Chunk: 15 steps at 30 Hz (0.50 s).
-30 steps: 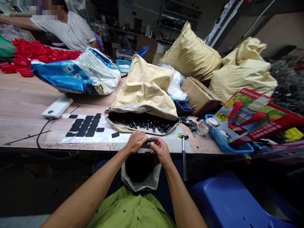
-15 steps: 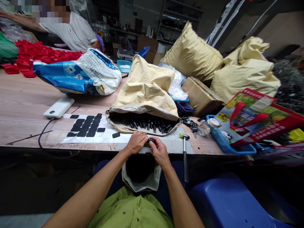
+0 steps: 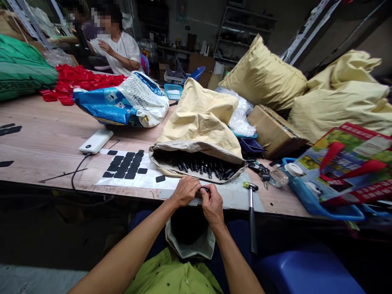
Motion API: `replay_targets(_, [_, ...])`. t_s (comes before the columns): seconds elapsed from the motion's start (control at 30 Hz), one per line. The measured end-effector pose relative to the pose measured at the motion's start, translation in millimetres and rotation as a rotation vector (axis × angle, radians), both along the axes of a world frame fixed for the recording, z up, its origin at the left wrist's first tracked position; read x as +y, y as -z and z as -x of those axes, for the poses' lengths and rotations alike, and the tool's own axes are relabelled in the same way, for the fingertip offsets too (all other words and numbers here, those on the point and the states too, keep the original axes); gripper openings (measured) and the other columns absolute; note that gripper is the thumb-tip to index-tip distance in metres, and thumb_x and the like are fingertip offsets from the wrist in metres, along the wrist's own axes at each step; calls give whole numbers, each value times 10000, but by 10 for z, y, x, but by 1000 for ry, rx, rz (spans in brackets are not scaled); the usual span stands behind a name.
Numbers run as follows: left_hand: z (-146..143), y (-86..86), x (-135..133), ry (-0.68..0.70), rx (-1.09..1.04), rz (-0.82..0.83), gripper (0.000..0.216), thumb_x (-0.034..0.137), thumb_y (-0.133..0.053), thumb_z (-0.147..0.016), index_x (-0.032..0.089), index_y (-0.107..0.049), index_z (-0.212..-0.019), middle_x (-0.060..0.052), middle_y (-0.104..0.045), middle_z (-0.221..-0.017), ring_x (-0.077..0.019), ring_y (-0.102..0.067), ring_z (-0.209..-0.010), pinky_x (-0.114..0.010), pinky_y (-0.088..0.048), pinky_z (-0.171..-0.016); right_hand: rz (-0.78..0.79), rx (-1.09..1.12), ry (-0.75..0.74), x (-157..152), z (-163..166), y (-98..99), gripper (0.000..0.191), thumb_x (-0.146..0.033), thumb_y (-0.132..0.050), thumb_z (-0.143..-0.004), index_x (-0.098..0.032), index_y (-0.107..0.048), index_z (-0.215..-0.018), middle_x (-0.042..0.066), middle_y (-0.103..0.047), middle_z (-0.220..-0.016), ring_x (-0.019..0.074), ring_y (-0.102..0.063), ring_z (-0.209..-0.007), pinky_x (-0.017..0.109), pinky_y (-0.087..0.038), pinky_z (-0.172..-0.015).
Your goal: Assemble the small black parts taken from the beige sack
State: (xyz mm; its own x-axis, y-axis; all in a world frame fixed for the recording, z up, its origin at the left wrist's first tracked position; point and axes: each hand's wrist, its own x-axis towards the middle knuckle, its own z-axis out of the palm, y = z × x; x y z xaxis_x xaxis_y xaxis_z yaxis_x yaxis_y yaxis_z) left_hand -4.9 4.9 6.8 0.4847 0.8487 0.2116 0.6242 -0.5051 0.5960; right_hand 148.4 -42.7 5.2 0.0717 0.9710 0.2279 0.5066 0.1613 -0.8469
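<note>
My left hand (image 3: 185,190) and my right hand (image 3: 212,203) meet at the near edge of the wooden table (image 3: 45,143). Both are closed around a small black part (image 3: 204,189) held between the fingertips. Just beyond them lies a tan sack (image 3: 199,122) on its side, its mouth open toward me and filled with several more black parts (image 3: 202,166). To the left, a white sheet (image 3: 122,179) carries rows of black adhesive pads (image 3: 124,166). An open bag (image 3: 190,232) sits in my lap under the hands.
A hammer (image 3: 251,212) hangs over the table edge right of my hands. A white power bank (image 3: 96,141) with a cable lies left. A blue-white sack (image 3: 122,102), red parts (image 3: 79,77), full tan sacks (image 3: 263,77), a cardboard box (image 3: 275,130) and a blue basket (image 3: 312,200) crowd the table. Two people sit at the far left.
My hands have drawn closer together over the black part, hiding most of it. The camera has turned left, bringing a green sack and a second person into view.
</note>
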Motion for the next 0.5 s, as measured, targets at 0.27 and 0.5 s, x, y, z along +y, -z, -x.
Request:
replay_targets(0.27, [41, -117, -106, -125, -445, 31, 368, 394, -367, -1031, 190, -634, -880, -50, -657, -884, -185, -583, -861, -317, -439, -841, -40, 40, -154, -638, -86, 89, 160, -355, -604, -917, -220, -644, -842, -7, -530, -675, 159, -482, -599, 284, -385, -594])
replay_targets(0.5, [10, -71, -133, -232, -490, 24, 262, 375, -472, -965, 186, -618, -859, -26, -622, -827, -157, -554, -767, -278, -445, -746, 168, -144, -148, -862, -99, 570, 160, -284, -603, -874, -228, -707, -982, 23, -646, -760, 196, -587, -649, 306, -450, -614])
